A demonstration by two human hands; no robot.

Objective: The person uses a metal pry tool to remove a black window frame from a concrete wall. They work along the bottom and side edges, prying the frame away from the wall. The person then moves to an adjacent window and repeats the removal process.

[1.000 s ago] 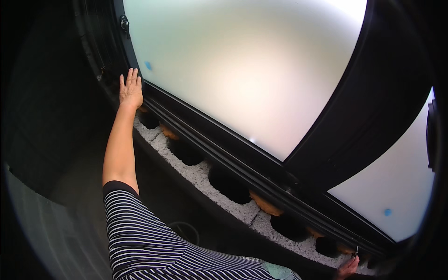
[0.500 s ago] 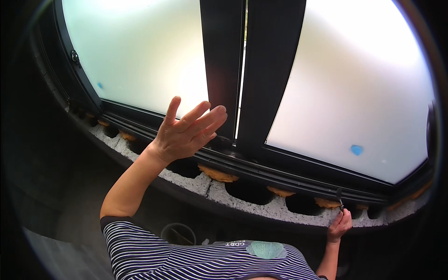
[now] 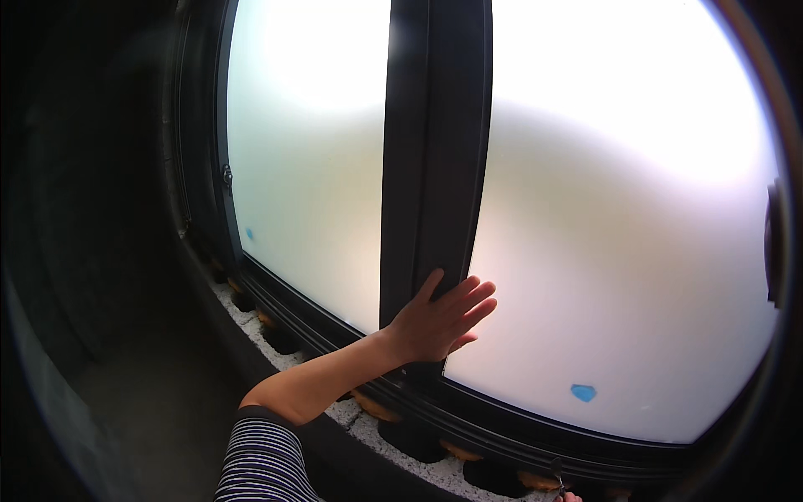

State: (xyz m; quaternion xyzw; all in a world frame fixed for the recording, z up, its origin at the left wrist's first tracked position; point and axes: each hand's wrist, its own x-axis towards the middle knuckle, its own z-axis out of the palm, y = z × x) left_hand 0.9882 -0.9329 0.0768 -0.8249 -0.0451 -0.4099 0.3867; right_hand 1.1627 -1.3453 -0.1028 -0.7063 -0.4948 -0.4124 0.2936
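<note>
My left hand (image 3: 443, 322) is open, its fingers spread, at the lower end of the dark upright (image 3: 435, 167) between two window panes. The fingers reach over the edge of the right frosted pane (image 3: 619, 276); whether the palm presses on the frame, I cannot tell. At the bottom edge, my right hand (image 3: 570, 498) is mostly cut off. Its fingers are closed on a small narrow tool (image 3: 559, 473), whose dark tip lies against the lower window track beside a lump of orange-brown foam (image 3: 538, 482).
Below the dark track (image 3: 493, 439) runs a row of rough grey hollow blocks (image 3: 385, 437) with deep dark openings and bits of foam. The left frosted pane (image 3: 309, 192) has a dark latch (image 3: 227, 176) at its side. A blue sticker (image 3: 583, 392) marks the right pane.
My left hand has moved right, from before the left pane to the middle upright. The bright slit between the dark uprights no longer shows. The view has tilted up, leaving my right hand mostly out.
</note>
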